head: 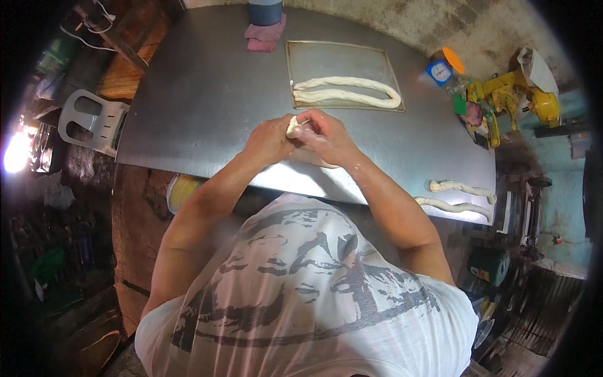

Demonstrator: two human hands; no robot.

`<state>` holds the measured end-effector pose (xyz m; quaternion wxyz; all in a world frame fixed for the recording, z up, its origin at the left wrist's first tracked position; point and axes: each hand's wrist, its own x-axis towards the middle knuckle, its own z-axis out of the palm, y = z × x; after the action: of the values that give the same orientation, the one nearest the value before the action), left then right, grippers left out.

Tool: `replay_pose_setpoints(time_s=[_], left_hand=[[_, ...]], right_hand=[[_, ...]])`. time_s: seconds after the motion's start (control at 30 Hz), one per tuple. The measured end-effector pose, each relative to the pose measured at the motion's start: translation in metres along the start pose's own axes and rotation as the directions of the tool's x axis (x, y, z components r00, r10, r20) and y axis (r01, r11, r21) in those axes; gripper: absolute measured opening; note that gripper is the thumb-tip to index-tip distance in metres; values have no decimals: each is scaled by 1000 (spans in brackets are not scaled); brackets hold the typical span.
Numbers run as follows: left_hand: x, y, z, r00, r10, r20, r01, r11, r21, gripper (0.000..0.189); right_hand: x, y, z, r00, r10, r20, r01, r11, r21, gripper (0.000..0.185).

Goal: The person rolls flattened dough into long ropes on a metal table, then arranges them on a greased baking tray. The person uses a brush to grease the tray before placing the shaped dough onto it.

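Observation:
My left hand [269,140] and my right hand [329,137] meet over the near side of the steel table. Both have their fingers closed around a piece of pale dough [292,127], whose end shows between them. More dough seems to lie under my hands, mostly hidden by them. Just beyond sits a shallow metal tray [337,59]. Along its near side a long dough rope [351,81] is bent into a U, its closed end to the right. Two shorter dough strands [459,188] lie at the table's right end.
A steel table [202,94] spans the view. At its back a container [265,13] stands by a folded pink cloth [265,35]. To the right are a blue dial scale [439,72] and a pile of yellow plastic items [504,96]. A white plastic chair [92,120] touches the left edge.

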<state>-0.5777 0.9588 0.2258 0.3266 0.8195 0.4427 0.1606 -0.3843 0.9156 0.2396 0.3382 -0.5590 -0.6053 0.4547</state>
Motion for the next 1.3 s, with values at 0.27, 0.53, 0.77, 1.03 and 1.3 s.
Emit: replay_pose_setpoints(time_s=[0.27, 0.53, 0.77, 1.03, 1.3], left_hand=[[23, 56, -5, 999, -16, 36, 25, 963, -268, 39], [117, 166, -31, 995, 47, 91, 23, 761, -648, 32], [185, 162, -61, 972, -210, -109, 109, 809, -577, 27], [261, 45, -39, 838, -494, -229, 169, 637, -752, 29], [313, -84, 71, 577, -815, 47, 600, 384, -702, 23]], right_hand=[[-58, 153, -78, 945, 324, -51, -328, 926, -187, 78], [-21, 183, -75, 864, 380, 331, -500, 724, 475, 55], [27, 199, -131, 929, 262, 261, -340, 327, 882, 41], [146, 182, -298, 982, 134, -137, 36, 575, 818, 44], [227, 275, -302, 877, 387, -283, -300, 903, 307, 57]])
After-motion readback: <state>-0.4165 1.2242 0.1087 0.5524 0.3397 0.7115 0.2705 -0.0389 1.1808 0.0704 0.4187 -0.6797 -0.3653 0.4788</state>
